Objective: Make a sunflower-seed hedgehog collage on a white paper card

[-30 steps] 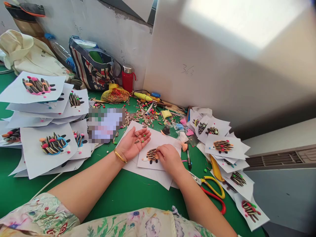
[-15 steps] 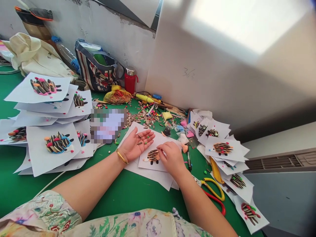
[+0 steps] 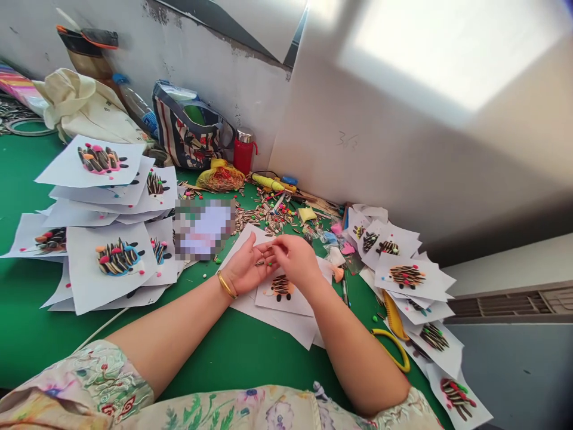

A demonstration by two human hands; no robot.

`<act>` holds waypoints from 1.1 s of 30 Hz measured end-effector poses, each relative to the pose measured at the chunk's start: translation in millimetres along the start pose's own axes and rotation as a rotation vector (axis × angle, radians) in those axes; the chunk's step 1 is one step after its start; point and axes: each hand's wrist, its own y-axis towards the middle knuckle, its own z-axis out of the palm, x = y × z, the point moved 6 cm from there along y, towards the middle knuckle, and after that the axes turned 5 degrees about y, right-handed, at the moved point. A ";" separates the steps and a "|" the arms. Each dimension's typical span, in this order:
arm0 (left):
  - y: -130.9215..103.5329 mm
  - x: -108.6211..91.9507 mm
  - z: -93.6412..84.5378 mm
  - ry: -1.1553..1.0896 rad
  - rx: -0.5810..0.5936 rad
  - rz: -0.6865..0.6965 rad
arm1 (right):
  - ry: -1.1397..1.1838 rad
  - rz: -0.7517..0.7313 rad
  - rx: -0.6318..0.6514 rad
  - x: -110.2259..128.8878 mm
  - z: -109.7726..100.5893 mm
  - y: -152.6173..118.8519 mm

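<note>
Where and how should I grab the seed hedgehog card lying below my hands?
Probably pinch the card by its bare near edge, coming from your body's side: it lies flat, and the seeds cover its middle, leaving that white margin free.

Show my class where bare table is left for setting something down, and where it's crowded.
Bare green table shows between the forearms, below the papers, and between the left pile and left sleeve, crossed by a cable. Crowded: beyond the hands, with seeds and flask; on the right, with cards.
</note>
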 end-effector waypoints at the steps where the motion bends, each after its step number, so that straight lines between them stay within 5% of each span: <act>1: 0.0 -0.8 -0.5 -0.011 -0.015 0.001 | 0.063 0.044 -0.040 -9.1 -8.0 -5.3; 6: -1.2 -2.5 -4.6 -0.024 -0.145 -0.005 | 0.191 0.173 -0.123 -55.4 -27.4 -46.7; 11: 0.3 -2.3 -5.9 -0.009 -0.157 -0.008 | 0.259 0.330 -0.075 -83.5 -11.0 -83.4; 33: 1.3 -2.4 -6.3 0.010 -0.182 -0.020 | -0.074 0.156 0.051 -61.2 6.4 -76.4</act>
